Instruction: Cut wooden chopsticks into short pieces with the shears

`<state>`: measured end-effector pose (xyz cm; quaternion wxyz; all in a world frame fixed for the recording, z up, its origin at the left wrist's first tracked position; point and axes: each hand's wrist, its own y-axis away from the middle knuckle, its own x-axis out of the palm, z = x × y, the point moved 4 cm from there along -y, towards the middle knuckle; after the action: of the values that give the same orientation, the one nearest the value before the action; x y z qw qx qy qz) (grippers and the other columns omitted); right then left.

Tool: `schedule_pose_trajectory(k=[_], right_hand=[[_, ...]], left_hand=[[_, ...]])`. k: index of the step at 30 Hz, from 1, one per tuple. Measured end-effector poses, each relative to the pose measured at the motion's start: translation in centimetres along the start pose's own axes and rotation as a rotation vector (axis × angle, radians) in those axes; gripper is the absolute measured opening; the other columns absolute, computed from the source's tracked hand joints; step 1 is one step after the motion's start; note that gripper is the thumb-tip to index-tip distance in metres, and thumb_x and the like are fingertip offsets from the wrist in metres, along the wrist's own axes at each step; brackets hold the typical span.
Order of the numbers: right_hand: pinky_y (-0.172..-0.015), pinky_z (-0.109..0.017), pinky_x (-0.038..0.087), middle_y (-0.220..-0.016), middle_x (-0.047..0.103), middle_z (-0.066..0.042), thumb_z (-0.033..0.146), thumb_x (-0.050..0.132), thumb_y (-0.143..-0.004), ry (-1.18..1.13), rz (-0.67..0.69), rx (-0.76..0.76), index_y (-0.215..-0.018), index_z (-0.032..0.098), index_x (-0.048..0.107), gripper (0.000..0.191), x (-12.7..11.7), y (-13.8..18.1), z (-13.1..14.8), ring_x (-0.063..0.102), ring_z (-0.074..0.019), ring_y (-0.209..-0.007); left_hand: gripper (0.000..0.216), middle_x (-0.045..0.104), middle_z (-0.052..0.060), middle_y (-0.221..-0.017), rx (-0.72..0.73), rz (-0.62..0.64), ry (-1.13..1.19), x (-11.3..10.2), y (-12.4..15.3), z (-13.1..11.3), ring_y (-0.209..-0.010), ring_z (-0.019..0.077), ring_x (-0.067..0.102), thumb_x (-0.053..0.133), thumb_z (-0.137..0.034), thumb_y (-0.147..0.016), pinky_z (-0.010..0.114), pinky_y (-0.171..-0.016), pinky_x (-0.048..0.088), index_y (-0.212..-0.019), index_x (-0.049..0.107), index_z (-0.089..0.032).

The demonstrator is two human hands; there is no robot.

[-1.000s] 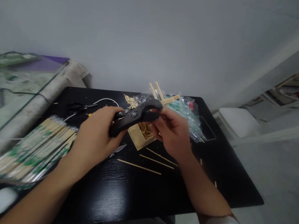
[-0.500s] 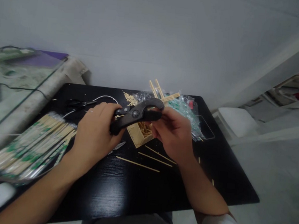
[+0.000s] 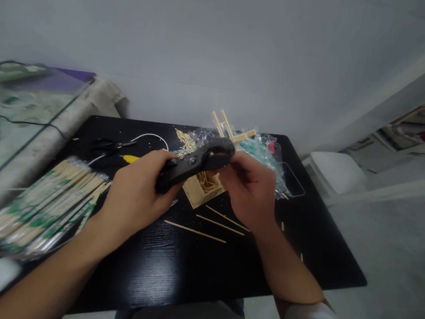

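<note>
Black table point(image 3: 187, 276), strewn with sticks point(image 3: 195, 231), stands against a white wall point(image 3: 207, 45) — left hand point(image 3: 135, 195) clenched round black cutters point(image 3: 191, 166), right hand point(image 3: 251, 189) bunched at their head.

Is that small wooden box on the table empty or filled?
Partly filled: the wooden box has short sticks showing in its open top, below the held pliers.

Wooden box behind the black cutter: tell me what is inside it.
Short wooden sticks lie heaped inside the wooden box. The black cutter, held in the left hand, and the right hand cover its far part; the rest is hidden.
</note>
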<state>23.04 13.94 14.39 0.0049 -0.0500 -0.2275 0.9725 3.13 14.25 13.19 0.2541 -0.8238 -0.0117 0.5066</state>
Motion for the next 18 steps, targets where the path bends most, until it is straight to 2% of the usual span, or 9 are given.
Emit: schedule_pose_trajectory(k=[3, 13, 18], right_hand=[[-0.056, -0.021, 0.049, -0.073, 0.072, 0.002, 0.021, 0.069, -0.097, 0.052, -0.010, -0.041, -0.083, 0.021, 0.073, 0.014, -0.09, 0.00, 0.24, 0.063, -0.0100, -0.061], [-0.057, -0.022, 0.052, -0.074, 0.075, 0.002, 0.020, 0.070, -0.097, 0.149, -0.031, -0.079, -0.084, 0.021, 0.075, 0.014, -0.36, -0.13, 0.45, 0.065, -0.0106, -0.061], [-0.057, -0.021, 0.052, -0.075, 0.075, 0.003, 0.018, 0.069, -0.097, 0.165, -0.035, -0.100, -0.083, 0.021, 0.074, 0.015, -0.40, -0.08, 0.58, 0.065, -0.0098, -0.061]], left_hand=[[0.024, 0.075, 0.002, -0.094, 0.006, 0.009, 0.003, 0.01, 0.03, -0.04, -0.077, 0.0197, 0.068, 0.063, -0.036, -0.090, 0.029, -0.066, 0.044, -0.109, 0.067, -0.022], [0.026, 0.075, 0.002, -0.094, -0.009, 0.070, 0.048, 0.04, -0.06, -0.17, -0.079, 0.0207, 0.070, 0.062, -0.036, -0.090, 0.029, -0.067, 0.046, -0.111, 0.067, -0.021], [0.022, 0.073, 0.002, -0.087, 0.016, 0.060, 0.012, -0.03, -0.06, -0.43, -0.072, 0.0193, 0.066, 0.060, -0.035, -0.092, 0.029, -0.064, 0.045, -0.107, 0.066, -0.021]])
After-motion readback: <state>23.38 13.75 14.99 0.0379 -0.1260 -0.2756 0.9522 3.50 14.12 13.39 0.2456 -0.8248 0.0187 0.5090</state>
